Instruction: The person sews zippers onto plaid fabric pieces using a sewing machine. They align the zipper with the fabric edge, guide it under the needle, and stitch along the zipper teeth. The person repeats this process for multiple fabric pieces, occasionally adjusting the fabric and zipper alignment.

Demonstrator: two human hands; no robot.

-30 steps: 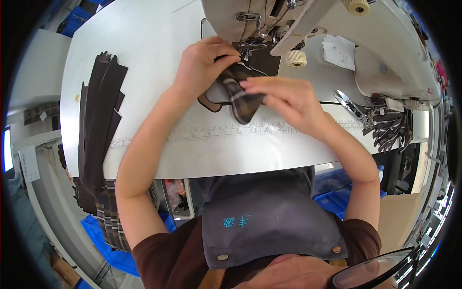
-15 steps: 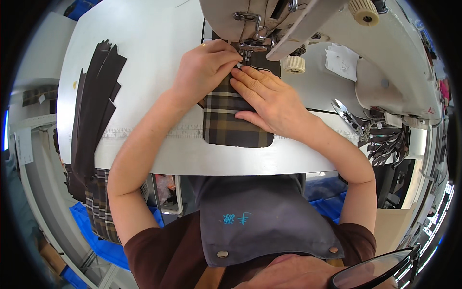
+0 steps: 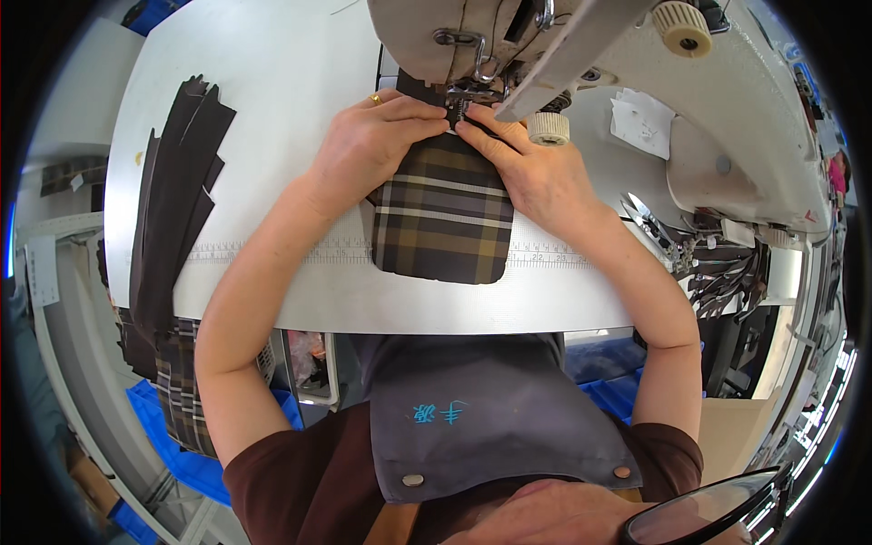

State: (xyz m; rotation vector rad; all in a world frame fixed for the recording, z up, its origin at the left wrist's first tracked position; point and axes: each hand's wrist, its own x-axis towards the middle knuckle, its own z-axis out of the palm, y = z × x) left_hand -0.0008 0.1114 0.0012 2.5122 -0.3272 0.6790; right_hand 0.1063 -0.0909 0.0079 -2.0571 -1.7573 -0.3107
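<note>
Plaid cloth (image 3: 443, 213) lies at the presser foot (image 3: 460, 109), where our right hand (image 3: 547, 177) has slid up, fingers slightly parted, opposite the bunched fingertips of our left hand (image 3: 368, 143), apparently steadying it, pinched or pressed we cannot tell.

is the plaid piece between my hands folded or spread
Spread where visible: the plaid piece lies flat on the table, stripes unbroken, near corners showing.

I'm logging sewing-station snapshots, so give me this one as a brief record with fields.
Workpiece: plaid fabric piece, across the tabletop's ruler scale
Left hand: on the fabric's far left edge, fingertips near the presser foot
Right hand: on its far right edge, fingertips likewise
Machine: white sewing machine
Far left: dark fabric strips, overlapping
Right: metal scissors
</note>
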